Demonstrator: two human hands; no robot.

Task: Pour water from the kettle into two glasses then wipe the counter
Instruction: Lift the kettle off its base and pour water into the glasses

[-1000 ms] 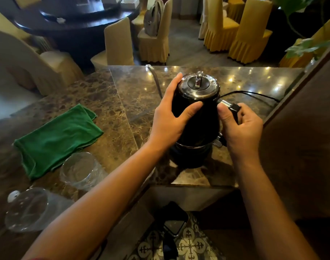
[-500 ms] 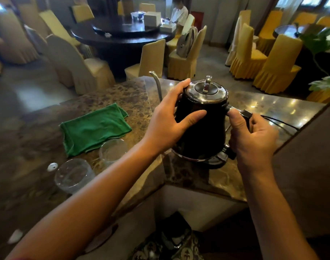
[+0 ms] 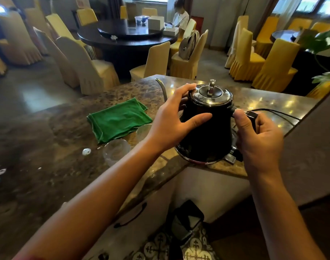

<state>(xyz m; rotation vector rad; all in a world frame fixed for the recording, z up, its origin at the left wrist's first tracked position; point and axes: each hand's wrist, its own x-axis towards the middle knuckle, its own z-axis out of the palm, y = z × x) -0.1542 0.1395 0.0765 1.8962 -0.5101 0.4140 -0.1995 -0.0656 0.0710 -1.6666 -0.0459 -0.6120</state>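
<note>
A black kettle (image 3: 207, 132) with a chrome lid and thin gooseneck spout is tipped slightly above the marble counter (image 3: 48, 147). My left hand (image 3: 171, 121) wraps its body from the left, thumb across the front. My right hand (image 3: 258, 139) grips the handle at the kettle's right side. Two clear glasses stand left of the kettle: one (image 3: 116, 153) nearer me, the other (image 3: 142, 131) partly hidden behind my left wrist. A folded green cloth (image 3: 119, 119) lies just beyond the glasses.
A black power cord (image 3: 276, 112) trails right across the counter. Small white caps (image 3: 86, 151) lie on the counter at left. Behind the counter are a dark round table (image 3: 126, 37), covered chairs and a seated person. A wooden panel (image 3: 314, 139) rises at right.
The kettle has come up off its base and shifted left toward the glasses, held by both hands. The view has lifted, showing more of the room.
</note>
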